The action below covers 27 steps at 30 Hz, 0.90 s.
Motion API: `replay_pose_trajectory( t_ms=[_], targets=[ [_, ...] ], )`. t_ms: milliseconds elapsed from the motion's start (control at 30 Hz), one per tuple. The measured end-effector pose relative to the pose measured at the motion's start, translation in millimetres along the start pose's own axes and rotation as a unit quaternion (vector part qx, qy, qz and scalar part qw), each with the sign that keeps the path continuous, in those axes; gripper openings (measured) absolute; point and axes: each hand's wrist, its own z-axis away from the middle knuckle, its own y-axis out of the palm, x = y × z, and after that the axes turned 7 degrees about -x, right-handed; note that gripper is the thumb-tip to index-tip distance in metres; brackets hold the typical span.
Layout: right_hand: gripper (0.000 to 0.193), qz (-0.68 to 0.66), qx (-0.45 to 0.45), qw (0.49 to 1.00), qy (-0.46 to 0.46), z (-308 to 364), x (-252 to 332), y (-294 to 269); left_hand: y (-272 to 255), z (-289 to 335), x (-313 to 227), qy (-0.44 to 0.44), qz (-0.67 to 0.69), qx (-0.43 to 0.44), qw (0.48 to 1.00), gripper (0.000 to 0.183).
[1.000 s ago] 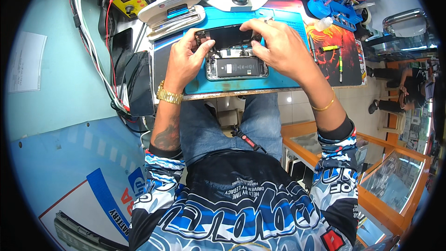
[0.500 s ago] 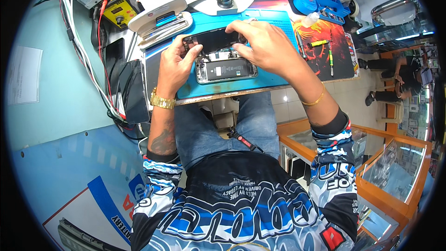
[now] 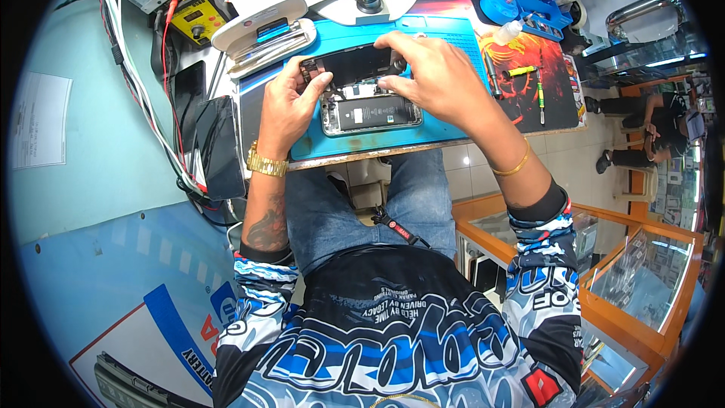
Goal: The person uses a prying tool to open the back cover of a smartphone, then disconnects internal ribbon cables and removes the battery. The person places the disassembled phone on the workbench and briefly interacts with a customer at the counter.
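An opened phone (image 3: 371,115) lies on a blue work mat (image 3: 445,130), its black battery and metal frame bared. Beyond it, the dark screen panel (image 3: 353,66) is lifted and tilted up from the phone body. My left hand (image 3: 293,98) grips the panel's left end between thumb and fingers. At the panel's right end, my right hand (image 3: 438,79) holds it, index finger along the far edge and thumb on the near side. The thumbs hide parts of both ends; whether a cable still joins panel and body I cannot make out.
A white case of tweezers and tools (image 3: 273,41) stands at the back left. A microscope stand (image 3: 370,1) rises behind the mat. Screwdrivers (image 3: 539,94) and a small bottle (image 3: 507,32) lie to the right, near a blue tool holder (image 3: 498,7). Dark phone screens (image 3: 219,147) lie at left.
The whole view has shifted slightly. My right thumb and fingers have moved a little at the panel's right end; both hands still hold the panel.
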Motion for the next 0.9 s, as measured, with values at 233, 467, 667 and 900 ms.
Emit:
replay_pose_trajectory(
  t_ms=[233, 467, 667, 900],
  targets=[
    [0.032, -0.051, -0.008, 0.998, 0.035, 4, -5, 3, -2, -1, 0, -0.006, -0.019, 0.004, 1.0, 0.024],
    [0.031, -0.105, -0.017, 0.991, 0.084, 15, -10, -5, -1, -2, -1, 0.007, -0.029, -0.004, 1.0, 0.024],
    [0.026, -0.162, -0.116, 0.965, 0.173, 54, -24, -30, -1, -1, 5, 0.022, -0.033, -0.021, 0.999, 0.025],
    [0.018, -0.134, -0.337, 0.87, 0.335, 137, -65, -14, 2, -1, 3, -0.003, -0.004, -0.009, 1.0, 0.013]
  ],
)
